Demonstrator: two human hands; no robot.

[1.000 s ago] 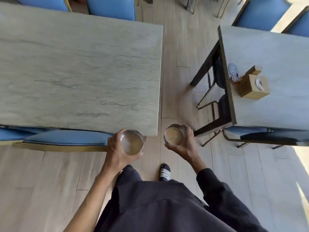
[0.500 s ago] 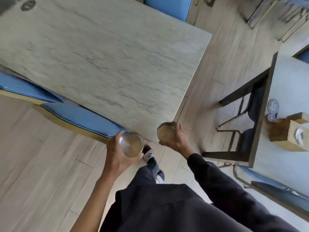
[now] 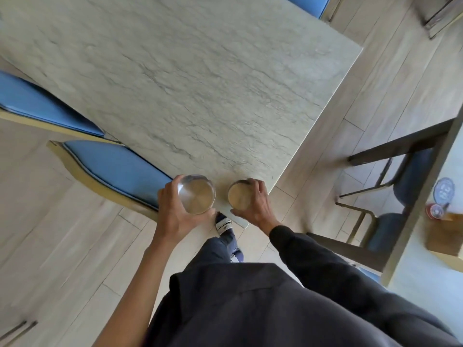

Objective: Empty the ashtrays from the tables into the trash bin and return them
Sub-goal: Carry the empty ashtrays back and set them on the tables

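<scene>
Two ashtrays, one per hand, both carried mouth-up over the near corner of the marble table.

Left hand wraps the steel ashtray from the outside — thumb along the near rim, fingers curled round the far wall. It sits above the table edge, partly over the blue chair tucked under. Interior looks clean and shiny, no ash visible, so my read is it's already dumped and on the return leg.

Right hand grips the second ashtray the same way, fingers over the far rim, thumb closing on the near side. It hangs over the table's corner; can't tell whether the base is touching the top or just above it. The inside reads tan and looks bare, though blur makes that uncertain.

Why level: open bowls, any residue stays in. Why side grips: leaves the base free to set straight down and lets the fingers peel off outward.

Trash bin isn't in view. The neighbouring table on the right carries a wooden box and a couple of small round items — likely the other drop-off point.

Probable next step: place one here, clear of the edge, not on the corner — easy to knock off there.
</scene>
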